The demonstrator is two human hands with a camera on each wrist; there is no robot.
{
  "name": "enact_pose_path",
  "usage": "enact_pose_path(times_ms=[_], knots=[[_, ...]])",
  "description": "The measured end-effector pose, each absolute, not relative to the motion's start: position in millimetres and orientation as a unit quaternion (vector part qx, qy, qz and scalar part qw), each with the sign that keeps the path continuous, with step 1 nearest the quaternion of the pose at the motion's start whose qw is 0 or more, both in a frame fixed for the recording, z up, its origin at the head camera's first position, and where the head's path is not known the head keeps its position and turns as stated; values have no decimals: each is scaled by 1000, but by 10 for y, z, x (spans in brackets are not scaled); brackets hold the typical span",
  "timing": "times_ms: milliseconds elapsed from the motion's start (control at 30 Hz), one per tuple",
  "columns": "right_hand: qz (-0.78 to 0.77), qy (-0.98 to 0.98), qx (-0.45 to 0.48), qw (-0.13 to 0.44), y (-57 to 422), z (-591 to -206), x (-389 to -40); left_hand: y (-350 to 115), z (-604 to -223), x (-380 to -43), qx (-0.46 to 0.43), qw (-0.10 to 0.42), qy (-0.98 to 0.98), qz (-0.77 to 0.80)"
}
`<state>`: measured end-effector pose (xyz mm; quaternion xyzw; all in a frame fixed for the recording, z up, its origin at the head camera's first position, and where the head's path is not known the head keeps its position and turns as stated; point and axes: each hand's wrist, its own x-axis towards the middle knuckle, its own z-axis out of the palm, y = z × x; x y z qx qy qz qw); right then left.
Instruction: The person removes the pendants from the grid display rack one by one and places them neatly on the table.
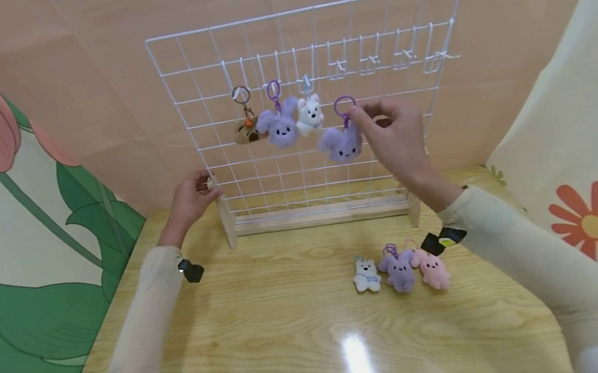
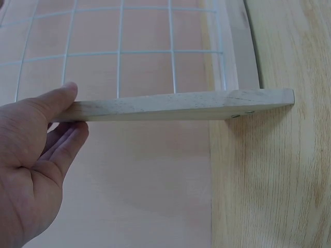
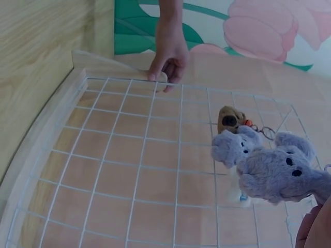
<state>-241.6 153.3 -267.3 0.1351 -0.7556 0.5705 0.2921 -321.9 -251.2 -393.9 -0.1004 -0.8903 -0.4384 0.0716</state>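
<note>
My right hand [image 1: 397, 136] pinches a purple plush keychain [image 1: 340, 144] just below its purple ring, in front of a white wire grid rack with a wooden base [image 1: 320, 216]. In the right wrist view this keychain [image 3: 276, 173] looms large and partly covers those behind it. At the rack's left side, my left hand [image 1: 190, 199] grips the wooden side support [image 2: 170, 106] between thumb and fingers. Hanging from hooks on the grid are a brown plush keychain [image 1: 247, 131], another purple one [image 1: 281, 127] and a white one [image 1: 309, 116].
Several white hooks [image 1: 370, 60] line the grid's upper right. On the wooden table [image 1: 271, 316], front right of the rack, lie a white plush keychain [image 1: 366, 276], a purple one [image 1: 400, 274] and a pink one [image 1: 433, 271]. A peach backdrop [image 1: 92, 81] stands behind.
</note>
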Motion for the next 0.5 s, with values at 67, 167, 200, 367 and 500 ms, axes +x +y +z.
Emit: enact_pose_path(times_ms=[67, 167, 200, 367, 500], knots=[[567, -758, 142, 290, 1531, -2710, -2378, -2514, -3938, -3220, -101, 70, -890, -438], [567, -763, 143, 277, 1528, -2770, -2312, -2513, -3933, -3218, -102, 68, -890, -439], [568, -763, 144, 273, 1528, -2790, -2294, -2512, -3933, -3216, -101, 67, -890, -439], [568, -764, 149, 268, 1524, -2887, -2203, -2509, -3939, -3212, -101, 69, -891, -438], [564, -763, 160, 273, 1521, -2996, -2131, -2509, -3949, -3217, -105, 75, -890, -437]])
